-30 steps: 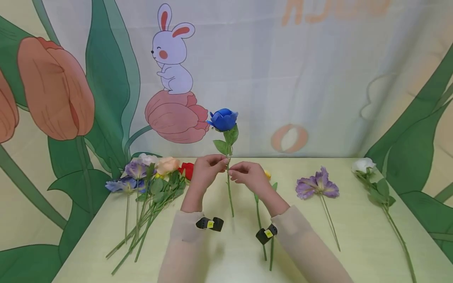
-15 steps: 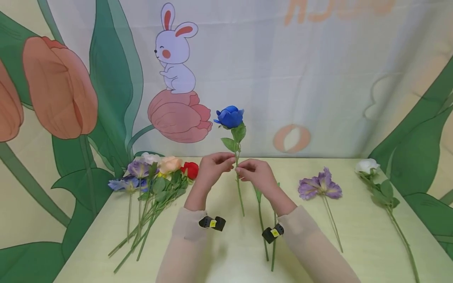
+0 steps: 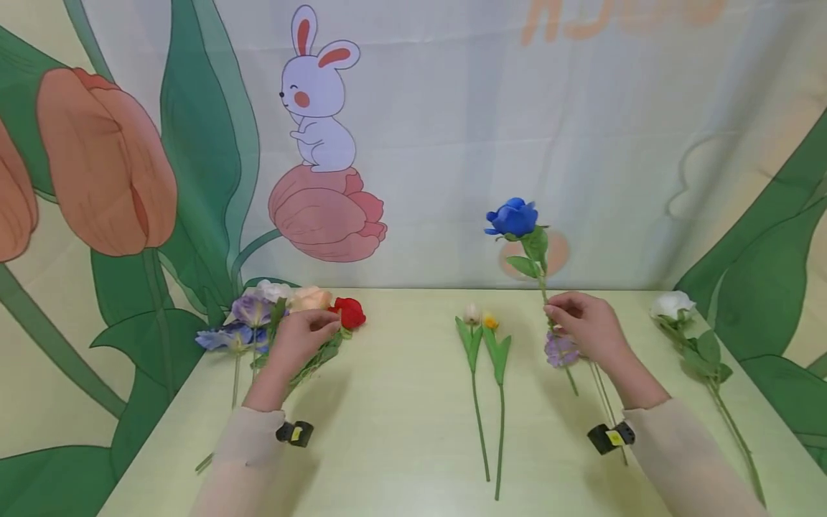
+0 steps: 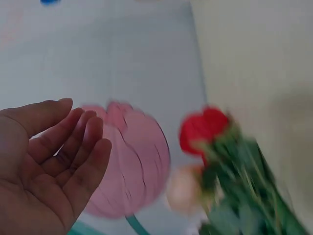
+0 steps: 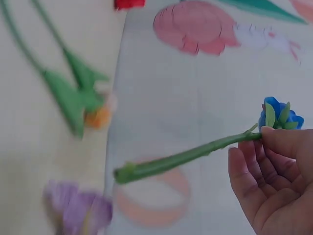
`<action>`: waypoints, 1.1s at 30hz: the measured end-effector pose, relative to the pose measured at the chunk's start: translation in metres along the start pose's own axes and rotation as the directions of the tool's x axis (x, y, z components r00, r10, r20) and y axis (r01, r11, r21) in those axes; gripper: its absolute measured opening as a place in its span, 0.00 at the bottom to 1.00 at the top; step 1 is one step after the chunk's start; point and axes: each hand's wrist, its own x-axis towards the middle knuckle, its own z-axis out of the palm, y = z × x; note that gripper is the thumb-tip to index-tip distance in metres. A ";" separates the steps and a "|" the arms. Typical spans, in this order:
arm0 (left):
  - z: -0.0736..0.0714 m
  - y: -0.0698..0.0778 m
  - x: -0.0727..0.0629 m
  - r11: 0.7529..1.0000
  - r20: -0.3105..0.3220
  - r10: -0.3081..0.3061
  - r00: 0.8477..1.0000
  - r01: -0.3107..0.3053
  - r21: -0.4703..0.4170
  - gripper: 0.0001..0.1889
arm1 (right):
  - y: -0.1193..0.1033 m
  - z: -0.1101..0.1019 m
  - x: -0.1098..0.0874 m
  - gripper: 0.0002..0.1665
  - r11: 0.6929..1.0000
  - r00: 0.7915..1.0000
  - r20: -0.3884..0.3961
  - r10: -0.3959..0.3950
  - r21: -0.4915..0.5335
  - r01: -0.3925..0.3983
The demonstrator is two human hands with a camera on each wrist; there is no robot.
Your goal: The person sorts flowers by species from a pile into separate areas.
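Observation:
My right hand (image 3: 589, 329) pinches the green stem of a blue rose (image 3: 513, 217) between thumb and fingers. The rose stands upright but leaning left, above a purple flower (image 3: 561, 349) that lies on the table. In the right wrist view the cut end of the stem (image 5: 161, 164) points toward the camera. My left hand (image 3: 302, 345) holds nothing, its fingers loosely bent. It hovers over a pile of flowers and hides part of their stems. Closest to it is a red rose (image 3: 349, 313), also seen with leaves in the left wrist view.
A white tulip (image 3: 472, 314) and a yellow tulip (image 3: 492, 322) lie side by side mid-table. At the right lies a white rose (image 3: 673, 304). The left pile includes a peach rose (image 3: 311, 298) and a blue flower (image 3: 226, 337). A printed curtain (image 3: 439, 143) hangs behind the table.
The left hand has let go of the blue rose and moved left over the pile. The right hand has carried the rose to the right, uncovering the two tulips.

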 end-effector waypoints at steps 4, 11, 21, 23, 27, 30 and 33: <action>-0.028 -0.039 -0.021 0.990 0.004 -0.066 0.998 0.065 0.124 0.16 | 0.040 -0.032 -0.014 0.21 0.995 0.998 -0.048 0.036 -0.089 -0.041; -0.052 -0.095 -0.047 0.962 0.041 -0.153 0.987 0.140 0.233 0.17 | 0.104 -0.083 -0.046 0.24 0.958 0.993 -0.080 0.091 -0.265 -0.109; -0.049 -0.131 -0.058 0.948 0.116 -0.257 0.959 0.227 0.221 0.19 | 0.153 -0.110 -0.071 0.22 0.890 0.963 -0.147 0.227 -0.371 -0.266; -0.047 -0.135 -0.059 0.946 0.117 -0.264 0.957 0.233 0.227 0.18 | 0.160 -0.114 -0.072 0.21 0.879 0.957 -0.163 0.239 -0.383 -0.285; -0.045 -0.137 -0.059 0.937 0.114 -0.278 0.954 0.244 0.251 0.16 | 0.173 -0.119 -0.076 0.20 0.862 0.941 -0.188 0.282 -0.381 -0.335; -0.044 -0.134 -0.056 0.926 0.109 -0.273 0.956 0.230 0.300 0.14 | 0.183 -0.122 -0.079 0.21 0.847 0.928 -0.192 0.319 -0.383 -0.370; -0.043 -0.131 -0.051 0.909 0.105 -0.283 0.953 0.232 0.347 0.12 | 0.194 -0.124 -0.080 0.21 0.827 0.911 -0.191 0.366 -0.383 -0.412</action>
